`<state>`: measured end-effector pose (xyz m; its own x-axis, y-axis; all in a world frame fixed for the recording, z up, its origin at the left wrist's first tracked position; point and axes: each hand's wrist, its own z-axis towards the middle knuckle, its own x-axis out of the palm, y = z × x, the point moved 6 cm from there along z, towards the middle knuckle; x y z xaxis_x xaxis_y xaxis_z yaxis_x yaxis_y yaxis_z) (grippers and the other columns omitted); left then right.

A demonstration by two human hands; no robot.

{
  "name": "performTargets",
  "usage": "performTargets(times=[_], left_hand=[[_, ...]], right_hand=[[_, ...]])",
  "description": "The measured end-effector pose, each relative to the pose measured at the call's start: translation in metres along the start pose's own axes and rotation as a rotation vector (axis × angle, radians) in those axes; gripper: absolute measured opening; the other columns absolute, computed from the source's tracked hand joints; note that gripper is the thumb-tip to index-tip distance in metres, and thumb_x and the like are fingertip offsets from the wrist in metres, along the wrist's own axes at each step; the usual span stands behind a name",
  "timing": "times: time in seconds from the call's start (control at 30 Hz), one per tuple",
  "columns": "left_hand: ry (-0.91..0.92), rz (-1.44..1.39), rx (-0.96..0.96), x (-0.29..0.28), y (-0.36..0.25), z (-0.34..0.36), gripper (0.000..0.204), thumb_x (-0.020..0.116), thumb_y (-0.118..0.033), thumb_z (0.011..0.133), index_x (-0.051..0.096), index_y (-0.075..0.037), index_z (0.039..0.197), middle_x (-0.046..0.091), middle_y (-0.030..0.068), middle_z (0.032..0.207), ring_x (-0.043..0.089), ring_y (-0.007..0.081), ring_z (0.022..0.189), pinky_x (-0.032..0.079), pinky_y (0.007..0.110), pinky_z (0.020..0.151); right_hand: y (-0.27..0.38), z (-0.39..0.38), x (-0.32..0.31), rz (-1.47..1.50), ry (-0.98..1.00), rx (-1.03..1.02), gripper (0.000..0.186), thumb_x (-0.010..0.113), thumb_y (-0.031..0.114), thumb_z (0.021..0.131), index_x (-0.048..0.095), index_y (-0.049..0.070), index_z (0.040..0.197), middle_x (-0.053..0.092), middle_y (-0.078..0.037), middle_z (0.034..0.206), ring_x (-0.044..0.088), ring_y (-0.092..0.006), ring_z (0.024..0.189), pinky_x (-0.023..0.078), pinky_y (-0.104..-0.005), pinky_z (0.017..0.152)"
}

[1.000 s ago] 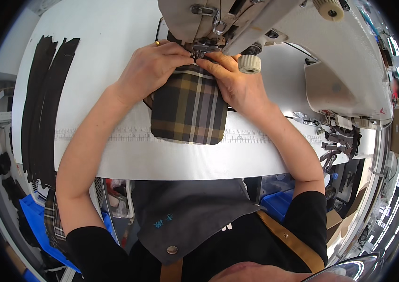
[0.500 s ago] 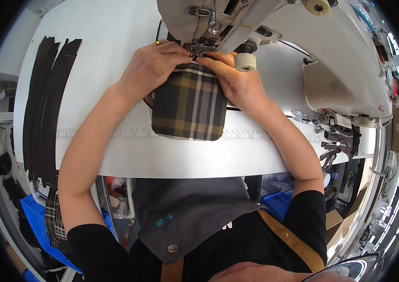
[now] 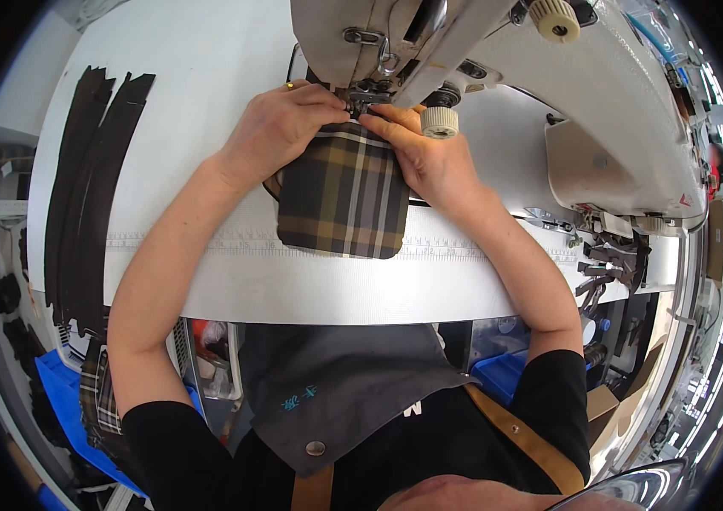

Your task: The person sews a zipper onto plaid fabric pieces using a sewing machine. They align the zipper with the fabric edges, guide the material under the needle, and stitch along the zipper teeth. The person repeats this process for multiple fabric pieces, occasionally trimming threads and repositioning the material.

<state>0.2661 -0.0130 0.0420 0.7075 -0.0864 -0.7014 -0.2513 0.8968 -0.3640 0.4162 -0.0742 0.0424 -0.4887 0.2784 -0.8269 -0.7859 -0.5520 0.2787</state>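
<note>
A plaid fabric piece [image 3: 343, 194] in black, olive and white lies on the white table with its far edge at the presser foot [image 3: 365, 92] of a sewing machine [image 3: 515, 68]. My left hand [image 3: 281, 123] pinches that far edge just left of the foot, fingers closed. From the other side my right hand [image 3: 430, 157] has its thumb and forefinger pressed on the same edge, close to the needle area. The rounded near end of the piece lies flat across the table's printed ruler. Beneath the machine head, the exact stitching spot is partly hidden.
Long dark strips [image 3: 93, 196] lie on the left of the table [image 3: 234, 289]. Below the left edge hangs a blue bin [image 3: 72, 400] with plaid cloth. Small clamps and metal parts [image 3: 613, 260] sit at the right, near a cardboard box [image 3: 604, 400].
The view has shifted slightly, with the machine and cloth a little lower in the picture. Both hands keep their places at the fabric edge beside the presser foot.
</note>
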Motion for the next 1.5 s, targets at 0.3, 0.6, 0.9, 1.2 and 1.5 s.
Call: performTargets(times=[0.3,0.6,0.9,1.2,1.5], left_hand=[[-0.013,0.015,0.024,0.001,0.003,-0.001,0.02,0.06,0.003,0.073,0.068,-0.008,0.087,0.067,0.0025,0.091,0.064,0.0239,0.082,0.053,0.033,0.071],[0.027,-0.158,-0.106,-0.001,0.013,-0.002,0.022,0.059,0.001,0.076,0.069,-0.008,0.093,0.069,0.005,0.094,0.065,0.0214,0.083,0.052,0.029,0.074],[-0.213,-0.117,-0.785,-0.002,0.13,0.023,0.018,0.058,-0.008,0.083,0.068,-0.004,0.098,0.069,0.0052,0.091,0.064,0.015,0.086,0.048,0.027,0.078],[-0.135,0.152,-0.798,0.023,0.153,0.057,0.018,0.058,-0.009,0.083,0.068,-0.005,0.098,0.069,0.0046,0.093,0.064,0.0153,0.087,0.045,0.03,0.082],[-0.117,0.227,-0.803,0.011,0.155,0.061,0.018,0.059,-0.009,0.084,0.068,-0.006,0.098,0.069,0.0039,0.094,0.063,0.0157,0.088,0.043,0.032,0.086]], right_hand=[[0.003,0.001,0.0,-0.002,-0.031,-0.003,0.042,0.063,-0.003,0.068,0.067,0.013,0.107,0.065,-0.008,0.095,0.057,-0.0281,0.093,0.048,-0.0369,0.079],[-0.007,0.0,0.003,0.053,-0.001,0.036,0.03,0.059,-0.002,0.079,0.064,0.011,0.106,0.063,-0.006,0.107,0.061,-0.0263,0.095,0.051,-0.0342,0.075],[0.006,0.002,-0.005,-0.063,-0.057,-0.045,0.022,0.07,0.019,0.077,0.065,0.005,0.093,0.063,-0.008,0.101,0.056,-0.0281,0.1,0.045,-0.039,0.082],[0.006,-0.004,-0.006,-0.092,-0.012,-0.015,0.02,0.069,0.018,0.077,0.064,0.006,0.092,0.061,-0.009,0.105,0.054,-0.0277,0.104,0.044,-0.0386,0.086],[0.017,-0.005,-0.002,-0.168,-0.075,-0.108,0.029,0.058,0.011,0.075,0.065,0.004,0.102,0.059,-0.009,0.101,0.053,-0.0233,0.096,0.041,-0.034,0.084]])
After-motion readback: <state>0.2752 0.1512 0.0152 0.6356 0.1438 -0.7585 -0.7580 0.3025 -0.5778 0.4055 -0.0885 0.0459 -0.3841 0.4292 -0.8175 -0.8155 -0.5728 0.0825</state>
